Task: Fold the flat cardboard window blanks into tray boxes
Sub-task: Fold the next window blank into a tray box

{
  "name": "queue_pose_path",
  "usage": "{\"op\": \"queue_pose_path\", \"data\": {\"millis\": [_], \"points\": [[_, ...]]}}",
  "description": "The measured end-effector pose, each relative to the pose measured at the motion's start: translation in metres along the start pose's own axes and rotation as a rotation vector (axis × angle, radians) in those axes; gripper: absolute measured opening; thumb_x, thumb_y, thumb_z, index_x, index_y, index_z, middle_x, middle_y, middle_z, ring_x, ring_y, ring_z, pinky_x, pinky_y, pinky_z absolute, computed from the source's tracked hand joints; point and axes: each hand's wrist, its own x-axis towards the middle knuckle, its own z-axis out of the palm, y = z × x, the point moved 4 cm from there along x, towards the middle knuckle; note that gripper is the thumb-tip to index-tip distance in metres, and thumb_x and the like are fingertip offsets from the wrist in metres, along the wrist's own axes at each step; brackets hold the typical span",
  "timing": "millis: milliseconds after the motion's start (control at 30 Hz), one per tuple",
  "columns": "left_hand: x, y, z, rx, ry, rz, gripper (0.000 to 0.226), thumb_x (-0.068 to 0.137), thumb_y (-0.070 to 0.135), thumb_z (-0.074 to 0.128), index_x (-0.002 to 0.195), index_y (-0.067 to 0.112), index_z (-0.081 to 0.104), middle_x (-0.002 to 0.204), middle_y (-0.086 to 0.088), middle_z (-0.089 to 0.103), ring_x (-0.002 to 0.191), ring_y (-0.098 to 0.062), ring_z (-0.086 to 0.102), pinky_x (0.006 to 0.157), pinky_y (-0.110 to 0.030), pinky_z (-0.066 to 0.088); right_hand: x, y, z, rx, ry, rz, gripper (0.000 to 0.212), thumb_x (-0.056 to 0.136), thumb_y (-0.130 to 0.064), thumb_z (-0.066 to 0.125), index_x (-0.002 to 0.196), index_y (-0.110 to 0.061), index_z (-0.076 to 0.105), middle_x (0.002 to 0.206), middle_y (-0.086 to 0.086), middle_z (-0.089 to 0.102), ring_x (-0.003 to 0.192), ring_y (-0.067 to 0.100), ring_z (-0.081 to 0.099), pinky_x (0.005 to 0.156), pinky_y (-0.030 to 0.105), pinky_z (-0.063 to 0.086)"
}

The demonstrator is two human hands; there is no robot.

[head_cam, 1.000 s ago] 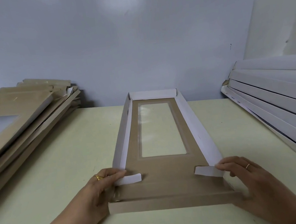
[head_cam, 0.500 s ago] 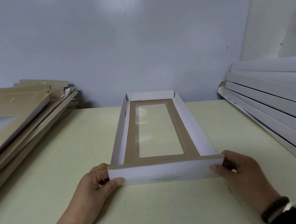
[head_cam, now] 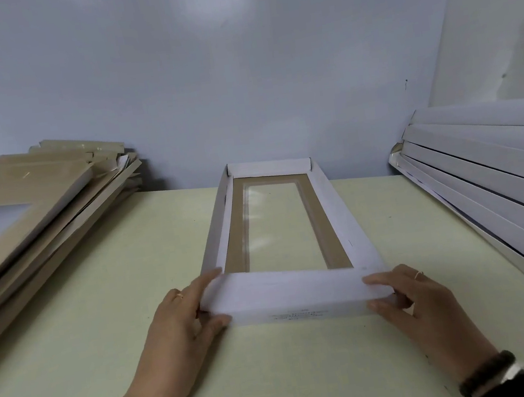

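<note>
Closing the tray box's (head_cam: 278, 229) near end wall

Left hand (head_cam: 183, 322) and right hand (head_cam: 413, 298) pinch the folded-over flap's corners; press evenly at both ends so it seats square.

the near flap (head_cam: 294, 289), lying flat and brown side up a second ago with two small white tabs resting on it, now stands raised and rolls inward over the tray (head_cam: 340, 221)'s near end, its white face up. the tabs are no longer in view, covered by the fold. the left hand (head_cam: 184, 328), earlier beside the tray's left corner on a tab, now clasps the flap's left end, forefinger stretched along the top, thumb on the front. the right hand (head_cam: 417, 301) has moved in from the right tab and pinches the flap's right end, fingers over it, thumb below.
</note>
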Motion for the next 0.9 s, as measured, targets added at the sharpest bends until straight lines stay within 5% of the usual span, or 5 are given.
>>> {"op": "queue_pose_path", "data": {"millis": [133,367,633,767,900], "points": [[-0.001,0.002,0.004,0.185,-0.051,0.100,0.036,0.073,0.037,0.062,0.103,0.020,0.070,0.074,0.005,0.051,0.072,-0.017,0.046,0.064,-0.014,0.033,0.000,0.000,0.002,-0.079,-0.030,-0.016,0.022,0.068,-0.006,0.080,0.087,-0.015,0.072,0.081,-0.007,0.055,0.063,0.003,0.052,0.064,0.005,0.040],[-0.003,0.002,0.002,0.123,-0.020,0.118,0.003,0.077,0.024,0.073,0.077,0.021,0.072,0.079,0.009,0.045,0.068,-0.013,0.050,0.060,-0.016,0.036,0.003,-0.008,-0.001,-0.351,0.080,-0.200,0.014,0.063,-0.029,0.073,0.062,-0.017,0.066,0.074,-0.004,0.055,0.073,0.010,0.044,0.065,0.024,0.031],[-0.001,0.033,0.010,0.343,-0.004,0.284,0.041,0.079,0.053,0.043,0.056,0.021,0.057,0.079,0.007,0.053,0.082,-0.012,0.042,0.074,-0.023,0.028,0.002,-0.030,0.014,-0.412,0.033,-0.439,0.043,0.085,-0.041,0.042,0.050,-0.017,0.052,0.053,-0.006,0.051,0.051,0.016,0.053,0.065,0.026,0.033],[-0.004,0.058,0.039,0.390,-0.115,0.427,0.030,0.080,0.041,0.052,0.057,0.022,0.050,0.058,0.012,0.047,0.054,-0.009,0.050,0.054,-0.019,0.032,0.000,-0.042,0.033,-0.361,-0.062,-0.461,0.035,0.081,-0.036,0.046,0.057,-0.017,0.063,0.053,-0.006,0.055,0.051,0.016,0.053,0.064,0.026,0.034],[-0.001,0.060,0.038,0.391,-0.080,0.398,0.024,0.068,0.036,0.062,0.052,0.023,0.051,0.050,0.013,0.046,0.048,-0.008,0.049,0.037,-0.015,0.030,0.003,-0.029,0.027,-0.234,-0.162,-0.361,0.030,0.076,-0.043,0.061,0.088,-0.018,0.073,0.089,-0.010,0.070,0.080,0.010,0.057,0.075,0.022,0.038]]}}
